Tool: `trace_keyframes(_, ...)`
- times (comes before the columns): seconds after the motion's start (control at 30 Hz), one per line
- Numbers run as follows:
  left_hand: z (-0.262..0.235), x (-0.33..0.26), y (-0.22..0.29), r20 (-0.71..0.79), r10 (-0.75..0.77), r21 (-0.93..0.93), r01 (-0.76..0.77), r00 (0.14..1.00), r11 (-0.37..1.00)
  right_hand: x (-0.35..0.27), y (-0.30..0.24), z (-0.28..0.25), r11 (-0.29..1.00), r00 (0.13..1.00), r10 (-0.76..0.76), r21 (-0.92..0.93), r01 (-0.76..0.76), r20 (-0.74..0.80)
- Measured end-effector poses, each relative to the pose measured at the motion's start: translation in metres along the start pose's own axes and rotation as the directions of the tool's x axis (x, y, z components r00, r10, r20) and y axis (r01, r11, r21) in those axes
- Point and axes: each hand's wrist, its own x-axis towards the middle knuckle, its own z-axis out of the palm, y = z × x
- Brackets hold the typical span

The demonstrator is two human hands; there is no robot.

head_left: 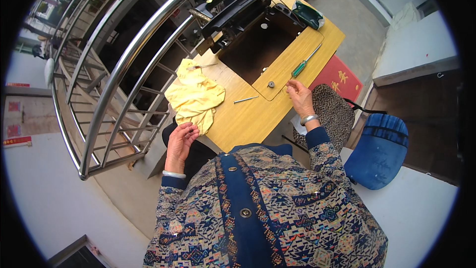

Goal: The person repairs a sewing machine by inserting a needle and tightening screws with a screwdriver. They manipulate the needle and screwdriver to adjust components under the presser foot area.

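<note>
My left hand (181, 144) is by the lower edge of a crumpled yellow cloth (196, 94), its fingers curled together with no object showing. Over the near right edge of a wooden sewing table (233, 129), my right hand (300, 100) pinches its fingertips; whatever they hold is too small to make out. Just left of that hand lies a small round metal part (270, 85). A screwdriver (300, 67) with a green handle rests beyond it. Farther left is a thin metal rod (246, 99). Another slim metal tool (202, 66) lies on the cloth's far end.
A black sewing machine (238, 12) is tipped back beside a dark opening (255, 44) in the tabletop. A dark green packet (308, 15) sits at the far corner. Metal railings (130, 54) run along the left. A blue chair (379, 151) and a leopard-print seat (329, 114) stand right.
</note>
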Motion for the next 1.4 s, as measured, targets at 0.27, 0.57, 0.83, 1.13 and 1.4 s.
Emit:
trace_keyframes(0.27, 0.074, -0.001, 0.020, 0.196, -0.043, -0.124, 0.068, 0.980, 0.990, -0.039, -0.045, 0.036, 0.999, 0.973, 0.037, -0.025, -0.032, 0.226)
trace_keyframes(0.57, 0.107, -0.020, 0.029, 0.399, 0.013, -0.189, 0.068, 0.917, 0.980, -0.067, -0.161, 0.080, 0.824, 0.720, -0.534, 0.081, 0.561, 0.443)
trace_keyframes(0.83, 0.109, -0.030, 0.020, 0.376, 0.026, -0.081, 0.005, 0.926, 0.997, -0.074, -0.166, 0.098, 0.675, 0.607, -0.600, -0.078, 0.734, 0.522)
trace_keyframes(1.13, 0.114, -0.038, 0.023, 0.391, 0.029, -0.054, -0.008, 0.920, 0.998, -0.077, -0.162, 0.097, 0.785, 0.692, -0.513, -0.048, 0.617, 0.508)
trace_keyframes(1.4, 0.121, -0.051, 0.028, 0.356, 0.211, 0.051, -0.245, 0.910, 0.968, -0.079, -0.172, 0.088, 0.929, 0.768, -0.138, 0.350, -0.119, 0.626)
